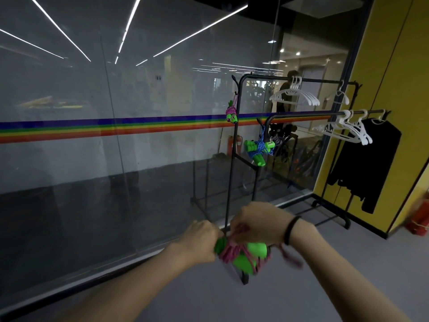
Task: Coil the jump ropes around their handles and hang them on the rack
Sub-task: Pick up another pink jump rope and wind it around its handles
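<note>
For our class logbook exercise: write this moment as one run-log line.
phase: coiling | left hand: grips green handles | right hand: pinches pink rope | rack: pink bundle and blue bundle hanging

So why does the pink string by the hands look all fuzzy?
Head view: the pink rope is motion-blurred at its loose end beside the right hand; same view, ceiling-light streaks reflect in the glass wall.

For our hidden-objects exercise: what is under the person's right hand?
Under the right hand, pink rope is wound round green handles, whose end the left hand grips. The handle stretch directly beneath the palm is covered.
</note>
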### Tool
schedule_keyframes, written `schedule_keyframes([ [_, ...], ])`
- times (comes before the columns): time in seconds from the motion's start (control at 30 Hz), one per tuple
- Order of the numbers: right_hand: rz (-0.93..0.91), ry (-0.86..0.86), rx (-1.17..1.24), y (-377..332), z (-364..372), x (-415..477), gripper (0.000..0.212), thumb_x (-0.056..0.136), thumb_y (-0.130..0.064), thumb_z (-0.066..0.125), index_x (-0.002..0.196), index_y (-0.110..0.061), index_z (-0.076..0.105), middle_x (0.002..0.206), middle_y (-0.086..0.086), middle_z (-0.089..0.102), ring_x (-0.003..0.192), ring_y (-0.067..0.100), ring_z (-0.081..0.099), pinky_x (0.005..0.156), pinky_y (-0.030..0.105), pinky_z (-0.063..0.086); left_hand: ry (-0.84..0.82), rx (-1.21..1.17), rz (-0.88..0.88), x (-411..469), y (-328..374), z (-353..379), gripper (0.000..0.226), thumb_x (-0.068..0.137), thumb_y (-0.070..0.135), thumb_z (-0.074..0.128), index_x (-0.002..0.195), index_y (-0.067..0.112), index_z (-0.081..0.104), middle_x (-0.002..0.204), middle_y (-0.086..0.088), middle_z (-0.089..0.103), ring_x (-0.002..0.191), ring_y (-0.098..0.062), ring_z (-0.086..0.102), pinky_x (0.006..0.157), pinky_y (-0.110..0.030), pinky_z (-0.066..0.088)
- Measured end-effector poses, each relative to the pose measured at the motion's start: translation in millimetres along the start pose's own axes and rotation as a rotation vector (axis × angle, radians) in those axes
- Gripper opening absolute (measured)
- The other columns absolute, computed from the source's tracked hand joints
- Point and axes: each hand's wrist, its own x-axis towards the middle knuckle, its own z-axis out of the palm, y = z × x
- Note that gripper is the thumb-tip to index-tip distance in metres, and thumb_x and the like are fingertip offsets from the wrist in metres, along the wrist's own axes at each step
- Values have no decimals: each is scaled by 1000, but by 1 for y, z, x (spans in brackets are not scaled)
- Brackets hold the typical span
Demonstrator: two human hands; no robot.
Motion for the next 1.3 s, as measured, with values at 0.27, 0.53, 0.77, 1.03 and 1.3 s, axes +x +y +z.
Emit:
schedule_keyframes([
  [0.27, -3, 81, 1219, 57, 44, -8, 14, 76, -27, 69, 63, -30, 73, 58, -16, 67, 56, -7, 57, 56, 12, 46, 169, -668, 172, -12, -1, -15, 13, 65, 16, 72, 62, 16, 59, 58, -2, 59, 58, 3, 48, 51, -21, 34],
  [0.53, 156, 153, 972, 34, 74, -2, 28, 98, -24, 37, 76, -15, 52, 56, -5, 39, 46, 2, 35, 49, 16, 31, 486, -1214, -464, 6, -13, -10, 20, 65, 7, 81, 59, 11, 62, 46, 7, 59, 45, -7, 54, 45, -14, 42],
  [0.77, 271, 224, 190, 2, 54, -12, 26, 96, -33, 35, 106, -21, 56, 99, 6, 66, 95, 28, 59, 81, 38, 46, 506, -705, -548, 15, -30, 8, 42, 67, 32, 75, 100, 22, 51, 93, -4, 68, 89, -27, 64, 72, -34, 50],
  [1.03, 36, 155, 12, 14, 17, -7, 20, 92, -23, 48, 93, -12, 65, 94, 9, 68, 89, 26, 62, 77, 37, 49, 54, -335, -253, 13, -14, 9, 29, 73, 17, 58, 101, 25, 54, 97, -8, 69, 95, -31, 65, 71, -31, 51],
  [1.3, -137, 22, 841, 43, 12, 0, 34, 84, -24, 61, 74, 8, 61, 62, 13, 57, 59, 16, 52, 59, 23, 42, -317, -413, 143, -6, 4, -28, 30, 67, 4, 70, 64, 22, 47, 58, 6, 48, 57, -12, 47, 49, -18, 37],
])
